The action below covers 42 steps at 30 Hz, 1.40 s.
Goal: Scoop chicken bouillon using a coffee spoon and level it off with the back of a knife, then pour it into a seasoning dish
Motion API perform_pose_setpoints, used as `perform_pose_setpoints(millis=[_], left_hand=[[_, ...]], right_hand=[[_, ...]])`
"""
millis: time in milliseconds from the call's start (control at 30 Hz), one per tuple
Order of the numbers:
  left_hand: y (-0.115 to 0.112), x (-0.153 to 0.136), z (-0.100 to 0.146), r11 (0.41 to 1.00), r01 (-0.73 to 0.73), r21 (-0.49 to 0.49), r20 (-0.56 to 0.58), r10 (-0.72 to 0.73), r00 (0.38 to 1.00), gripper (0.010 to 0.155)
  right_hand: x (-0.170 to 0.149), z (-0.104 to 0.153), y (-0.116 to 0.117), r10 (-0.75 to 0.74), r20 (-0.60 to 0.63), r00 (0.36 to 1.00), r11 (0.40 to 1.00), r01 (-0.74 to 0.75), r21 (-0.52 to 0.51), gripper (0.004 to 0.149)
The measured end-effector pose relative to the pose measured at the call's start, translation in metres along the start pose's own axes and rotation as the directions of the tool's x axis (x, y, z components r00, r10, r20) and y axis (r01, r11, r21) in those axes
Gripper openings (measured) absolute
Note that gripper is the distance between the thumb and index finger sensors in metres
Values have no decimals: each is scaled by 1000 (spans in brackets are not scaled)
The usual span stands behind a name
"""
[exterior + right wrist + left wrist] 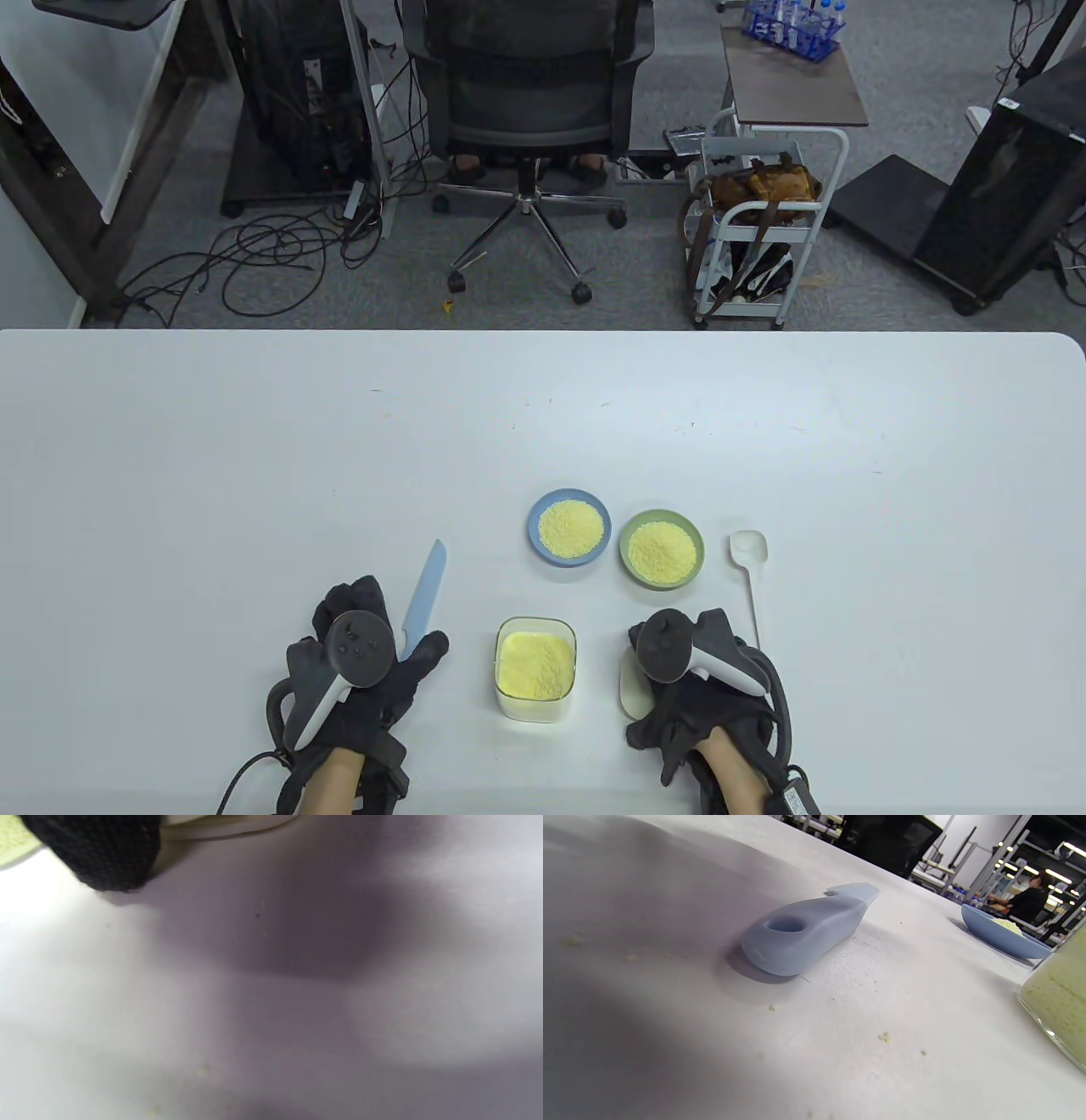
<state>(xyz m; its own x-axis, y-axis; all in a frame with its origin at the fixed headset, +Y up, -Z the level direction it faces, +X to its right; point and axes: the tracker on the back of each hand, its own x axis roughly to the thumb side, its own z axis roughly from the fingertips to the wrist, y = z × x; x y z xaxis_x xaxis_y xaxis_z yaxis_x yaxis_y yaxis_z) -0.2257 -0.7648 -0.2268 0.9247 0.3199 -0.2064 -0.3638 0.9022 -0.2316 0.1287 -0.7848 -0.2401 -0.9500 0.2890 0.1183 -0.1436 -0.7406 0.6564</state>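
A light blue knife (pixel 426 594) lies on the table with its blade pointing away. Its handle (pixel 801 935) lies free, with no finger on it in the left wrist view. My left hand (pixel 373 679) rests just behind it, fingers relaxed beside the handle end. A white coffee spoon (pixel 750 567) lies to the right of the green dish (pixel 661 548). My right hand (pixel 704 705) lies flat near the spoon's handle end, one fingertip (pixel 106 853) touching a cream lid (pixel 631 689). The glass container of bouillon (pixel 536 668) stands uncovered between my hands.
A blue dish (pixel 569 526) and the green dish both hold yellow bouillon, just beyond the container. Loose crumbs (pixel 884 1036) dot the table near the knife. Beyond the table's far edge stand an office chair (pixel 526 102) and a white cart (pixel 764 221).
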Motion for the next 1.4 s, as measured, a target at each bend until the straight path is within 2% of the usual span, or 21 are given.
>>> perform_pose_setpoints(millis=[133,267,367,500,667,867,967,1167,1300,1400], left_hand=[[0,0,0,1000,-1,3,1,1,1000,106],[1,0,0,1000,-5,6,3,5,1000,105],[1,0,0,1000,-11,7,6,11,1000,105],[-1,2,-1,1000,6,-1,8,-6,1000,105],[-1,2,0,1000,-6,2,17,6,1000,105],[-1,2,0,1000,-13,-5,28,14,1000,105],[-2,3,0,1000,-18,-9,31,19,999,105],[-2,3,0,1000,-16,-15,34,17,999,104],[-2,3,0,1000,-17,-15,32,18,999,104],[-2,3,0,1000,-21,-14,31,22,999,105]], right_hand=[[0,2,-2,8,18,1000,999,-7,-45,95],[3,17,-18,1,-1,1000,984,-1,-180,95],[9,39,-41,-51,34,998,939,60,-339,93],[26,63,-65,-138,171,976,873,201,-444,92],[61,67,-75,-141,285,948,882,251,-398,90],[107,51,-60,-25,306,952,927,137,-349,90],[121,44,-54,-16,301,953,938,119,-326,89],[132,31,-43,29,274,961,951,58,-305,89],[131,22,-35,-14,282,959,960,92,-264,88],[130,20,-34,-1,285,959,959,82,-272,88]])
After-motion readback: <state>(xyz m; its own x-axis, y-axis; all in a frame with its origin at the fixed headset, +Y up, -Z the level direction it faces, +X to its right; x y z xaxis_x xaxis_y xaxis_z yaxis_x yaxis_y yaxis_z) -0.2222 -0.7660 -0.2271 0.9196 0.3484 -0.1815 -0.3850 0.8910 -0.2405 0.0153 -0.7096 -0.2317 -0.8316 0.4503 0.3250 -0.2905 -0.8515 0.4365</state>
